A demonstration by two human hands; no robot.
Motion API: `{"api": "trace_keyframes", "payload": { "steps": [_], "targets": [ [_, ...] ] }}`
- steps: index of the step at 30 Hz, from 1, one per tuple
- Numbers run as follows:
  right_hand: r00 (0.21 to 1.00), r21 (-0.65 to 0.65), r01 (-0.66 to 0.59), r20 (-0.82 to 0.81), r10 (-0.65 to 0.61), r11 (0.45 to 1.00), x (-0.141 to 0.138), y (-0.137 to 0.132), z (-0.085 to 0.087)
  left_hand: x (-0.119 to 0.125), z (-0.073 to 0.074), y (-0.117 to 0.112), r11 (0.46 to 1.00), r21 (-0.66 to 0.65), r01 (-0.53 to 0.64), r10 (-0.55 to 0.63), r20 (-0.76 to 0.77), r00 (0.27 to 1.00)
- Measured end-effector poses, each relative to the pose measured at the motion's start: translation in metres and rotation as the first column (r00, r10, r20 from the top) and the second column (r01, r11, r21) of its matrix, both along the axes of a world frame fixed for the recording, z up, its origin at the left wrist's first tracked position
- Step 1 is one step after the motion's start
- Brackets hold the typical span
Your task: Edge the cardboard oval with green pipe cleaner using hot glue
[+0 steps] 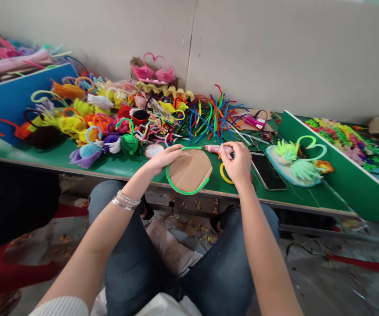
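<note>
My left hand [169, 158] grips the upper left edge of a round cardboard disc [191, 170]. A green pipe cleaner [184, 192] runs along most of the disc's rim, leaving the right side bare. Closed around the handle of a pink glue gun [214, 149] is my right hand [237, 162]; the nozzle points left, close to the disc's upper edge. A yellow ring-shaped handle [225, 174] lies below my right hand, partly hidden by it. Right of that hand rests a dark phone [268, 172].
Pipe-cleaner swans [90, 145] crowd the left of the green table [143, 169]. Loose pipe cleaners [214, 114] pile at the back. A pair of green swans [303, 164] stands by a green divider [327, 171]. A blue divider [5, 105] borders the left side.
</note>
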State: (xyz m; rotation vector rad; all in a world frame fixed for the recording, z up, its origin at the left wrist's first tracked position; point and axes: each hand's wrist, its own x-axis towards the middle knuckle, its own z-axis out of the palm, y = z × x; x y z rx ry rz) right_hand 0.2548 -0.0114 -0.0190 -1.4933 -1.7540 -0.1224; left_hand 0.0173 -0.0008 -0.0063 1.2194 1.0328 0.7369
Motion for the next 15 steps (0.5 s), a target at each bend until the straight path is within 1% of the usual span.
{"api": "trace_keyframes", "payload": {
  "steps": [2, 4, 6, 7, 8, 10, 12, 13, 14, 15],
  "targets": [
    [0.969, 0.012, -0.146, -0.199, 0.145, 0.989, -0.005, 0.001, -0.003, 0.001, -0.001, 0.0, 1.0, 0.017, 0.019, -0.019, -0.021, 1.0],
    [0.883, -0.055, -0.276, -0.408, 0.231, 0.96, -0.011, 0.001, -0.007, 0.001, -0.002, 0.0, 0.998, 0.046, 0.038, -0.036, -0.039, 0.999],
    [0.78, -0.129, -0.387, -0.574, 0.249, 0.913, -0.016, 0.001, -0.009, 0.002, -0.003, 0.0, 0.995, 0.073, 0.069, -0.065, -0.055, 0.996],
    [0.74, -0.16, -0.431, -0.626, 0.246, 0.888, -0.017, 0.001, -0.009, 0.002, -0.003, 0.0, 0.993, 0.083, 0.085, -0.08, -0.061, 0.995],
    [0.716, -0.198, -0.465, -0.657, 0.235, 0.863, -0.018, 0.0, -0.008, 0.002, -0.003, 0.0, 0.991, 0.087, 0.098, -0.092, -0.065, 0.994],
    [0.719, -0.316, -0.504, -0.67, 0.187, 0.803, -0.019, -0.002, -0.007, 0.002, -0.002, -0.001, 0.99, 0.073, 0.123, -0.118, -0.075, 0.99],
    [0.75, -0.443, -0.52, -0.646, 0.142, 0.73, -0.017, -0.003, -0.007, 0.002, -0.002, -0.002, 0.987, 0.055, 0.15, -0.145, -0.094, 0.985],
    [0.763, -0.484, -0.523, -0.632, 0.134, 0.701, -0.016, -0.004, -0.008, 0.002, -0.002, -0.002, 0.986, 0.05, 0.162, -0.156, -0.102, 0.982],
    [0.774, -0.504, -0.526, -0.618, 0.14, 0.686, -0.016, -0.004, -0.009, 0.002, -0.002, -0.002, 0.984, 0.046, 0.171, -0.165, -0.106, 0.981],
    [0.783, -0.502, -0.528, -0.6, 0.164, 0.685, -0.015, -0.004, -0.01, 0.002, -0.002, -0.002, 0.984, 0.041, 0.175, -0.17, -0.105, 0.98]
  ]
}}
